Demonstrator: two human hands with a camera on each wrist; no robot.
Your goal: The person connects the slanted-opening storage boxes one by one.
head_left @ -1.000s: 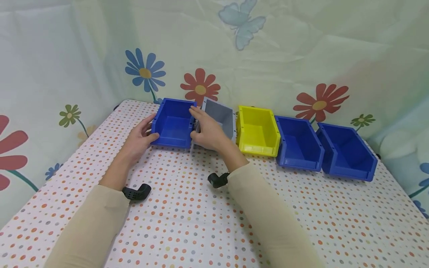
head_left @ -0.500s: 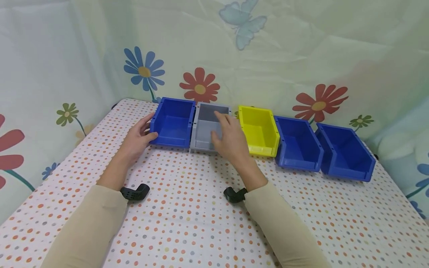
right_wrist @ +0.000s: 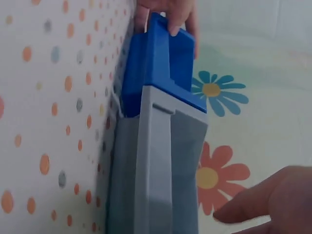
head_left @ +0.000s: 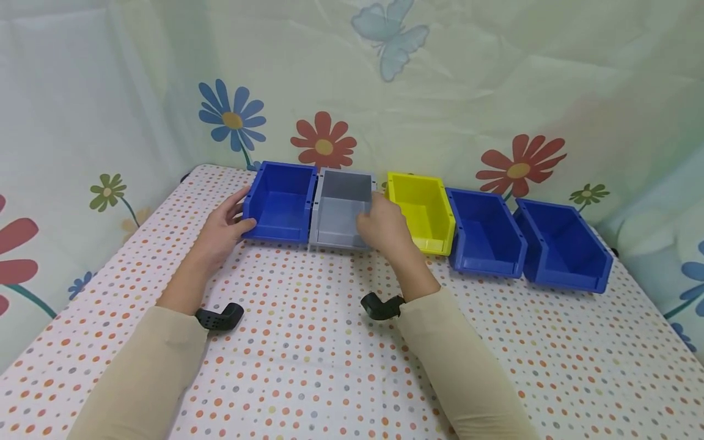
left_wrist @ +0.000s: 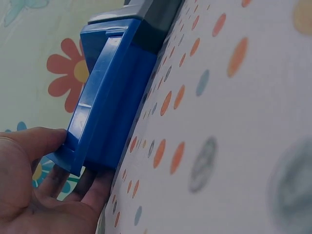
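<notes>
On the spotted tabletop, a blue storage bin (head_left: pixel 282 208) stands at the left end of a row, with its open front toward me. My left hand (head_left: pixel 220 229) holds its left wall, the thumb at the front corner and the fingers along the outside. Close beside it stands a grey storage bin (head_left: pixel 343 208), lined up with the blue one. My right hand (head_left: pixel 385 226) is at the grey bin's right wall, fingers bent over the rim and thumb over the opening. The right fingertips are hidden. In the right wrist view the right thumb (right_wrist: pixel 258 197) shows above the rim.
To the right stand a yellow bin (head_left: pixel 422 211) and two more blue bins, one (head_left: pixel 486 235) near the yellow bin and one (head_left: pixel 566 244) at the far right. A narrow gap parts grey from yellow. A flowered cloth (head_left: pixel 440 91) hangs behind the row.
The grey bin has turned from skewed to straight beside the blue one. My right hand has moved from its left side to its right wall. The left hand has stayed.
</notes>
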